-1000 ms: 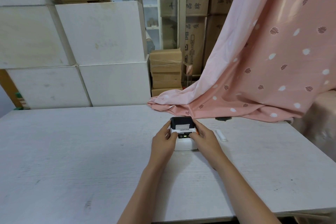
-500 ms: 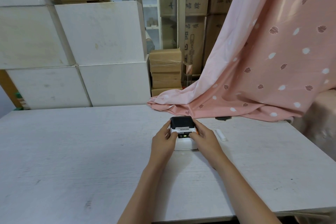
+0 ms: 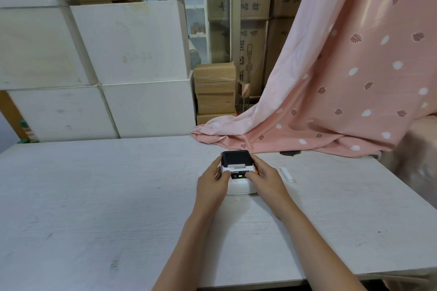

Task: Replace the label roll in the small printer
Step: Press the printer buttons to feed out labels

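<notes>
A small white printer (image 3: 240,185) with a black lid and orange side trim sits on the white table (image 3: 94,196), a green light lit on its front panel. A strip of white label shows at the slot under the closed lid. My left hand (image 3: 212,181) grips its left side, thumb on the front panel. My right hand (image 3: 264,178) grips its right side, thumb near the panel's right end. A small white cylinder (image 3: 286,174) lies on the table just right of my right hand.
A pink patterned cloth (image 3: 331,101) drapes onto the table's far right part. White blocks (image 3: 118,66) and cardboard boxes (image 3: 215,92) stack behind the table. A small dark object (image 3: 290,153) lies at the cloth's edge.
The black lid has come down closer to flat on the printer. Both hands stay on the printer's sides.
</notes>
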### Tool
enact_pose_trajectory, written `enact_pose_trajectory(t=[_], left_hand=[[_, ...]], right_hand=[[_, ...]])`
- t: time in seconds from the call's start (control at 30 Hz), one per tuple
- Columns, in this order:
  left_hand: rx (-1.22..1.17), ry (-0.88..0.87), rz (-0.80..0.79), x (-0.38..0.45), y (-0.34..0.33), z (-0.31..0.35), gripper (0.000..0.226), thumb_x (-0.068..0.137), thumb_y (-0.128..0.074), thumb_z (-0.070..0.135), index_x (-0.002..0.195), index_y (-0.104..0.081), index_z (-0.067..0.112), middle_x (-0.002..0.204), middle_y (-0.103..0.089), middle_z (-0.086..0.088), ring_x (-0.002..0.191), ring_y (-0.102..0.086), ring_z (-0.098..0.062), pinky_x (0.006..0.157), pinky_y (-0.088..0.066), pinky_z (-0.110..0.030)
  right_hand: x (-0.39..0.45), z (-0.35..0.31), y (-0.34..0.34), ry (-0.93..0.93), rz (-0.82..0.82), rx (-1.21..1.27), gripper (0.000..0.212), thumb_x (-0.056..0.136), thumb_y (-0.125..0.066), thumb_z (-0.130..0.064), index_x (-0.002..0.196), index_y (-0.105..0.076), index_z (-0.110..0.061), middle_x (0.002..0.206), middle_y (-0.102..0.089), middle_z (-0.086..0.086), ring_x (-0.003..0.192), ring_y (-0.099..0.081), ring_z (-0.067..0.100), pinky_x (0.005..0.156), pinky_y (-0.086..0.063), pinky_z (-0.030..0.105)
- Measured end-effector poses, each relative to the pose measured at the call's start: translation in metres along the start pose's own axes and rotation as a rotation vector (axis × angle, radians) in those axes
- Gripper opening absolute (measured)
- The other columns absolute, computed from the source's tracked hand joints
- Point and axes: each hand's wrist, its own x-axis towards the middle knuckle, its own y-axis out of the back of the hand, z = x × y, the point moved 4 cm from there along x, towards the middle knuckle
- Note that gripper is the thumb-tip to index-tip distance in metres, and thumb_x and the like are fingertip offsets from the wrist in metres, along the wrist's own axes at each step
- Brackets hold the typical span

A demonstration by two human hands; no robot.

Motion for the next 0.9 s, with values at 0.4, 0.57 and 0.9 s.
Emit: enact_pose_trajectory(t=[0.4,0.57,0.9], left_hand=[[-0.017,-0.006,-0.002,-0.0013,0.0007,0.0017,0.054,0.093,-0.051,0.01,0.101,-0.05,0.064,0.077,-0.061,0.048,0.076,-0.055,0.024,0.081,-0.045,-0.013],[-0.005,-0.006,-0.001,0.0002,-0.0004,-0.0002,0.056,0.091,-0.051,0.012,0.1,-0.052,0.067,0.075,-0.062,0.043,0.075,-0.056,0.019,0.081,-0.045,-0.015],[0.01,-0.007,-0.002,-0.001,0.0008,0.0023,0.052,0.092,-0.05,0.011,0.11,-0.053,0.059,0.078,-0.059,0.051,0.077,-0.053,0.028,0.077,-0.042,-0.011]], right_hand=[[0.001,0.0023,0.0001,-0.004,-0.009,-0.013,0.058,0.091,-0.054,-0.006,0.131,-0.068,-0.045,0.123,-0.077,-0.017,0.122,-0.068,0.012,0.11,-0.051,0.042],[-0.0006,0.0008,0.0004,-0.019,0.004,0.004,0.06,0.09,-0.055,-0.005,0.118,-0.07,-0.056,0.121,-0.078,-0.017,0.123,-0.069,0.011,0.109,-0.051,0.039],[0.0032,0.0,0.0007,0.001,0.011,-0.018,0.056,0.086,-0.057,-0.006,0.12,-0.073,-0.047,0.118,-0.079,-0.012,0.121,-0.07,0.016,0.108,-0.052,0.041]])
